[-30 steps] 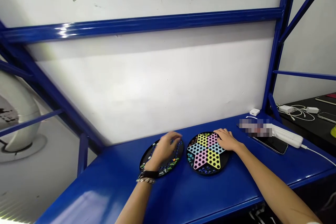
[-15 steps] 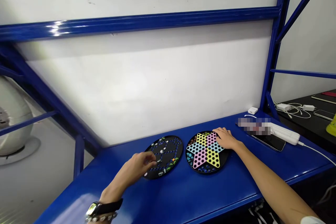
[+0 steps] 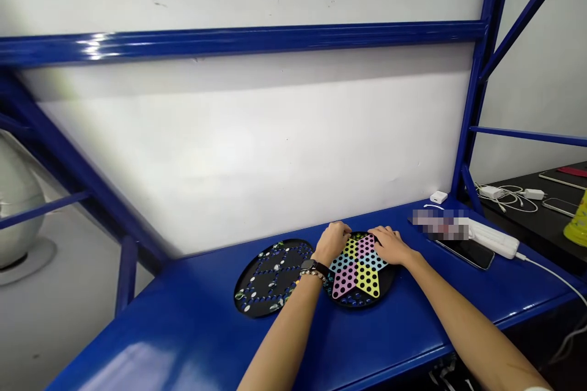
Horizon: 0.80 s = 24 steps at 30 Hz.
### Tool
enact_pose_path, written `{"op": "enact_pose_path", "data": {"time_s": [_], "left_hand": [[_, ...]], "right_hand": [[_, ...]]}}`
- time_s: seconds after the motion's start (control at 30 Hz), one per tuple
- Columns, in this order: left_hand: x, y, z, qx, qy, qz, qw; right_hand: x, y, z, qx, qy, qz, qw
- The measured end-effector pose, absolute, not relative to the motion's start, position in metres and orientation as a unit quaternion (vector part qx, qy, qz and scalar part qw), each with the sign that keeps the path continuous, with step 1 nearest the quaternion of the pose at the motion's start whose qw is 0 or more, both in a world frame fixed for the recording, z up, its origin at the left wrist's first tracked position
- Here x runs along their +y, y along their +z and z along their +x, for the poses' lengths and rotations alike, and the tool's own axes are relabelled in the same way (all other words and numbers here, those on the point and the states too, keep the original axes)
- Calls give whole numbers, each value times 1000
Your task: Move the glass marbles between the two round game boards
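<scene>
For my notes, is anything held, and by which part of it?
It cannot be told: the right hand overlaps the upper right of the round black star-patterned board, the left hand its upper left.

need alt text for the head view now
A person's left hand and right hand are at the far edge of a round star board on a blue table. A black board holding small pieces lies left of the star board, a phone right of it.

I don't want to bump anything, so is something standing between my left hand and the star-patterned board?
Nothing visible does: the left hand overlaps the upper-left part of the star-patterned board, though contact is unclear. The right hand is at its upper-right edge; the other black board lies to the left.
</scene>
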<state>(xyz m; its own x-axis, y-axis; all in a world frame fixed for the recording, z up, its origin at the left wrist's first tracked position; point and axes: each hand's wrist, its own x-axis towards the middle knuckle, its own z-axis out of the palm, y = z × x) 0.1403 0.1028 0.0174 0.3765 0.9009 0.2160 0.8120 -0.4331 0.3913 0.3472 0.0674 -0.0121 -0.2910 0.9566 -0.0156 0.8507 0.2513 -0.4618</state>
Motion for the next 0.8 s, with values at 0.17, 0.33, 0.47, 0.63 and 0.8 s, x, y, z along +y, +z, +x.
{"op": "enact_pose_path", "data": {"time_s": [0.17, 0.33, 0.47, 0.63, 0.8], "left_hand": [[89, 19, 119, 517, 187, 830, 99], [73, 36, 46, 568, 260, 776, 89], [48, 42, -21, 637, 284, 709, 108], [14, 30, -41, 657, 259, 693, 149], [5, 23, -27, 617, 266, 714, 197]], "right_hand": [[65, -10, 347, -776, 202, -582, 137], [65, -11, 348, -774, 207, -582, 138], [66, -13, 349, -775, 206, -581, 138], [66, -14, 349, -774, 205, -584, 131], [66, -14, 350, -775, 196, -587, 132]]}}
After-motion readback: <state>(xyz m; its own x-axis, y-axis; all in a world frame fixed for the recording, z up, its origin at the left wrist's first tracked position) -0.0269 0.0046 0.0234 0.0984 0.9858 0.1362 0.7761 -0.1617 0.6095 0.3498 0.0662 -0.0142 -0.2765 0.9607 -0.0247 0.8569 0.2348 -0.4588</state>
